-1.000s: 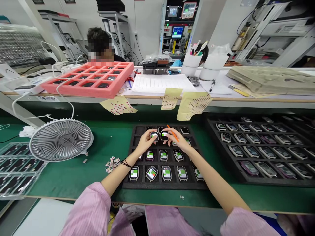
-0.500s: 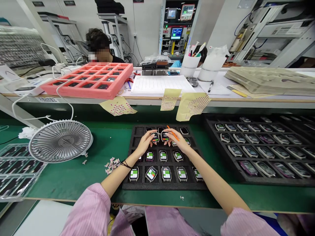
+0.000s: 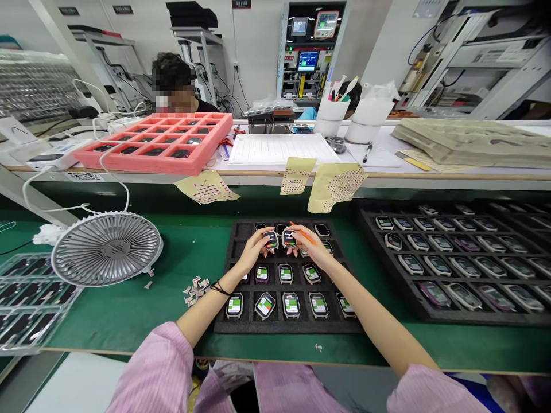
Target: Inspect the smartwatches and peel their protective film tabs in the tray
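My left hand [image 3: 258, 248] and my right hand [image 3: 310, 248] meet over the top rows of a black foam tray [image 3: 224, 327]. My left fingers pinch a smartwatch with a green-and-white screen label [image 3: 271, 240]. My right fingers pinch a second smartwatch [image 3: 289, 238] beside it, the two nearly touching. An orange stylus [image 3: 306, 236] lies along my right hand. Several similar watches sit in the tray's foam pockets below my wrists. My hands hide part of the pockets beneath them.
A second black tray of watches [image 3: 447, 301] lies to the right. To the left are a grey desk fan [image 3: 106, 249], small paper tabs [image 3: 193, 289] and clear plastic trays [image 3: 30, 298]. A pink foam tray [image 3: 157, 163] stands on the shelf ahead, with a seated person [image 3: 172, 77] behind it.
Both hands stay over the same spot with their watches. The orange stylus has tilted slightly flatter, and the left watch has turned a little.
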A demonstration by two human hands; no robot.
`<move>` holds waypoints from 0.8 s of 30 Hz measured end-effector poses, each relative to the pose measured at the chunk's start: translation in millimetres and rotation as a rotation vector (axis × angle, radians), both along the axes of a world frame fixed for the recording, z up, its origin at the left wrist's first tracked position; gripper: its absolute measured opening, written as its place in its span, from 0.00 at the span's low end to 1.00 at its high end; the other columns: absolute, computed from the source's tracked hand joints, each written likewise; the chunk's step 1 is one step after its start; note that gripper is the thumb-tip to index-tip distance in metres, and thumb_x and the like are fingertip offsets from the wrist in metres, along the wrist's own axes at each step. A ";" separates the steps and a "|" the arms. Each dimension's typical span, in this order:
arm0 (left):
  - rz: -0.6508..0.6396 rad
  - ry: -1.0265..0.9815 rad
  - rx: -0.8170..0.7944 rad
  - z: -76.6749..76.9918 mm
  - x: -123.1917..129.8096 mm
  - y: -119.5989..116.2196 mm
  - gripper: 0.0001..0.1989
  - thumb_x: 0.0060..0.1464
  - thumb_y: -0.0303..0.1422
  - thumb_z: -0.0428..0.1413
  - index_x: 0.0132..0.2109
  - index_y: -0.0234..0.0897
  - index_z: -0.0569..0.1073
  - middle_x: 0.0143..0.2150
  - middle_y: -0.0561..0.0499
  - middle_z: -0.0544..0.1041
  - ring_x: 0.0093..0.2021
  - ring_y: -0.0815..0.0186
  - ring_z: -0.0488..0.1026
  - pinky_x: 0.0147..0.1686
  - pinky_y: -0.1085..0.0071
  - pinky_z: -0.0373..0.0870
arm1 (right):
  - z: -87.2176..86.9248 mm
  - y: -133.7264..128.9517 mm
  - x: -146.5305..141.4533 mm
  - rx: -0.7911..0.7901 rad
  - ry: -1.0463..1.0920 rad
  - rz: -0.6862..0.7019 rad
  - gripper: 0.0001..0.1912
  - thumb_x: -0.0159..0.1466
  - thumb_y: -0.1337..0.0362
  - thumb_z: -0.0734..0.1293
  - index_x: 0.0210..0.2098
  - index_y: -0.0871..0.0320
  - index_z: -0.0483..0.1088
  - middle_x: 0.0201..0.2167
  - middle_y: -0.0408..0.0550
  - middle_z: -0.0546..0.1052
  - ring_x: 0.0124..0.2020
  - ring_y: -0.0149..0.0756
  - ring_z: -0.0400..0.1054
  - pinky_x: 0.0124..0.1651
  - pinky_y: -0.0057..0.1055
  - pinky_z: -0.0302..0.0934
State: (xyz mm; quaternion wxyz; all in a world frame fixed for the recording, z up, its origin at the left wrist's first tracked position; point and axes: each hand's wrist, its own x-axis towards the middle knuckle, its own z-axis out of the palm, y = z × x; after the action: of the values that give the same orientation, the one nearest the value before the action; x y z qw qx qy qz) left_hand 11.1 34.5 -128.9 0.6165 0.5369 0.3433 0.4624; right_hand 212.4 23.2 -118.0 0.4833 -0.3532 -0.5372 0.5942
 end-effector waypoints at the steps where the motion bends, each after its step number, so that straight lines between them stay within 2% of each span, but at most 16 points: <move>1: 0.006 0.006 0.011 -0.1 0.1 -0.1 0.23 0.53 0.41 0.57 0.53 0.34 0.70 0.32 0.51 0.73 0.26 0.69 0.73 0.21 0.77 0.64 | -0.3 0.0 -0.3 0.006 -0.008 0.001 0.15 0.62 0.56 0.67 0.44 0.56 0.68 0.29 0.44 0.74 0.25 0.35 0.74 0.23 0.28 0.64; 5: 0.024 0.023 0.046 0.0 1.1 -0.5 0.23 0.52 0.40 0.59 0.54 0.35 0.69 0.35 0.50 0.73 0.27 0.71 0.72 0.21 0.78 0.63 | -3.1 1.8 -2.6 0.018 -0.044 -0.008 0.16 0.59 0.56 0.69 0.45 0.54 0.67 0.32 0.44 0.73 0.26 0.34 0.74 0.22 0.27 0.64; 11: 0.024 0.051 0.067 0.2 2.1 -1.9 0.27 0.49 0.38 0.61 0.55 0.35 0.67 0.38 0.48 0.73 0.29 0.70 0.71 0.22 0.78 0.63 | -9.0 6.6 -4.8 0.041 -0.066 0.007 0.25 0.53 0.59 0.74 0.47 0.53 0.64 0.42 0.48 0.72 0.27 0.32 0.73 0.21 0.26 0.65; 17: 0.032 0.110 0.123 -1.3 1.8 -3.8 0.26 0.49 0.37 0.62 0.54 0.36 0.67 0.44 0.46 0.73 0.32 0.70 0.71 0.26 0.77 0.65 | -8.5 5.5 -4.1 0.042 -0.078 0.015 0.22 0.55 0.60 0.73 0.47 0.53 0.64 0.42 0.47 0.72 0.28 0.33 0.73 0.22 0.27 0.65; 24: 0.030 0.076 0.093 0.3 1.3 -1.4 0.24 0.53 0.42 0.58 0.53 0.35 0.67 0.36 0.49 0.72 0.28 0.71 0.71 0.22 0.77 0.62 | -7.0 4.8 -4.3 0.021 -0.105 -0.032 0.18 0.57 0.57 0.70 0.44 0.55 0.66 0.37 0.46 0.73 0.24 0.31 0.72 0.21 0.27 0.64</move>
State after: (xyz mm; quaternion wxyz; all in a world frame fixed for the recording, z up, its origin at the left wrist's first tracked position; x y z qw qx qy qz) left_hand 12.3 33.1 -128.7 0.5705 0.5770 0.3524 0.4663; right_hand 208.1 27.9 -125.0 0.4675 -0.3871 -0.5625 0.5614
